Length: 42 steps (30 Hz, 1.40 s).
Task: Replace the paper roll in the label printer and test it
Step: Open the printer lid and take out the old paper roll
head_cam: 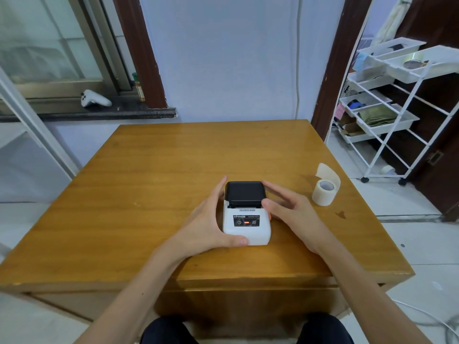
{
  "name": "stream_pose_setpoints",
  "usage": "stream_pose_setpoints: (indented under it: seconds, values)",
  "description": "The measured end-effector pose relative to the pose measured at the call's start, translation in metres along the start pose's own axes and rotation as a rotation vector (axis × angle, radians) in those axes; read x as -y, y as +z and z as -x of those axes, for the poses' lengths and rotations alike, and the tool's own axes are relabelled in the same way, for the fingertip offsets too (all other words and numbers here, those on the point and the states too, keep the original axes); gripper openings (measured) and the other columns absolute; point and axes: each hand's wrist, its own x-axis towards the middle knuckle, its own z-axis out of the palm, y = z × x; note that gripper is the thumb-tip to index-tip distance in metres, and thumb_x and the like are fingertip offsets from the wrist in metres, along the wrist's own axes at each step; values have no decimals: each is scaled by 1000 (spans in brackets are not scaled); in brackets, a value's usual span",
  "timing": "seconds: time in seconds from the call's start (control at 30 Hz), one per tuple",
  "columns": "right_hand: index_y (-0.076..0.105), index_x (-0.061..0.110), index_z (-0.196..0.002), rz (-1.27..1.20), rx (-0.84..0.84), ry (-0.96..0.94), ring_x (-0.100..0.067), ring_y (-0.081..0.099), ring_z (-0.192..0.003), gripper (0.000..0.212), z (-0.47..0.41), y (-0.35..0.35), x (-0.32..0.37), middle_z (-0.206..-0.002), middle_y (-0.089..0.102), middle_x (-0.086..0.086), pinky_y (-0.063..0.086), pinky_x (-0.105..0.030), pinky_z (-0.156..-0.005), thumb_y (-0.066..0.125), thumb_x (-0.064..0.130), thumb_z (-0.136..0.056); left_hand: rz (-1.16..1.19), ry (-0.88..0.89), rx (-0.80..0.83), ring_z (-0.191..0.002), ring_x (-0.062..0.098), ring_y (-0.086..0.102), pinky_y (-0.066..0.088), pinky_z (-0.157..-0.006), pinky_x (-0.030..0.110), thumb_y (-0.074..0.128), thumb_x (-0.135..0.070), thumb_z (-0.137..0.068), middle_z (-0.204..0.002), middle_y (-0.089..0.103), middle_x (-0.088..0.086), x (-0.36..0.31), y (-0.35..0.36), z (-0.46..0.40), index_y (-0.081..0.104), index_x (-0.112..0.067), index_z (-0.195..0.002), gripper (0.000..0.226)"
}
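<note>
Two bare hands on the label printer (246, 217), which sits near the front-middle of the wooden surface (149, 194). Nearest the camera: dark-clad knees at the bottom edge, both forearms reaching forward over the front edge of the surface.

Left hand (208, 224): cupped against the printer's left side, thumb wrapped round the front-left corner of the white body, fingers extended up along the left edge toward the black lid (245, 194). Grip closed on the printer body.

Right hand (293, 214): against the printer's right side, thumb tip at the front-right corner of the black lid, fingers stretched along the lid's right edge. Grip is in contact with the printer; can't tell how firmly it clamps.

Printer: white housing, black top lid looks down/closed, dark control panel on the front face with a red-orange light lit in the middle, a power symbol to its left. Brand text on the panel too small to read reliably.

Right of the printer, well apart from it: paper roll (325, 192) standing on end on the surface, loose tail curling up behind it.

Further back: white handheld controller (95, 98) on the window sill at left, white wheeled rack (397, 108) with trays at right, on the floor beside the surface.
</note>
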Motion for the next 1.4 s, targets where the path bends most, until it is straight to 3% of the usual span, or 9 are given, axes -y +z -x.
stream_pose_setpoints:
  seconds: [0.13,0.23,0.33,0.47,0.7,0.87,1.03,1.23,1.4]
  values:
    - [60,35,-127,-101,-84,11,-4,67,-105,43,-11,3,1,-123,67,10,56,-32,-88,66,41,-85,-9,4,-4,-147,2,26,26,-120,48,86,-74,-45,-159,28,-19,-2,0,0,-8,-79,-132,128]
    - [66,34,-116,-81,-203,12,-10,69,-100,37,-19,15,3,-110,72,7,59,-30,-73,59,54,-85,3,10,-14,-146,1,26,27,-120,49,87,-75,-44,-159,28,-20,-1,0,0,-8,-67,-144,138]
    - [68,31,-105,-65,-287,68,-14,71,-86,49,-27,24,9,-95,75,3,56,-30,-64,51,70,-81,14,26,-16,-146,0,27,28,-120,49,89,-71,-46,-158,28,-23,0,1,0,-11,-68,-143,139]
    - [71,12,-94,-104,-265,225,-15,62,-64,65,-39,22,27,-79,71,-4,52,-30,-57,47,71,-82,12,31,-26,-145,0,28,28,-119,50,90,-68,-48,-157,30,-24,-1,0,1,-13,-78,-132,134]
    - [69,17,-95,-110,-225,392,-14,55,-60,75,-52,21,37,-85,69,-3,48,-26,-54,40,83,-74,-26,29,-31,-146,1,27,28,-119,50,91,-66,-49,-159,28,-25,-1,0,0,-16,-77,-132,135]
    - [66,22,-75,-87,-179,162,-8,53,-49,46,-36,22,32,-55,60,5,46,-20,-46,44,60,-91,-14,37,-23,-145,0,27,27,-119,48,90,-66,-50,-157,28,-27,-1,-1,1,-14,-77,-132,133]
    - [72,23,-92,-126,-208,-39,-6,50,-44,32,-30,25,22,-54,59,3,42,-24,-42,46,40,-98,-18,43,-27,-145,0,27,28,-119,49,89,-68,-50,-157,29,-27,-1,0,0,-13,-75,-136,134]
    - [74,36,-83,-137,-318,-8,-10,51,-48,28,-40,28,16,-72,68,-18,43,-22,-43,50,46,-95,-19,31,-29,-146,0,26,27,-119,50,88,-70,-48,-159,28,-26,-1,0,0,-13,-74,-135,134]
    - [75,15,-83,-182,-355,100,-5,52,-43,40,-45,28,19,-72,68,-9,42,-18,-39,54,48,-92,6,29,-34,-145,0,29,29,-119,49,90,-69,-49,-157,31,-26,0,0,-1,-12,-76,-134,132]
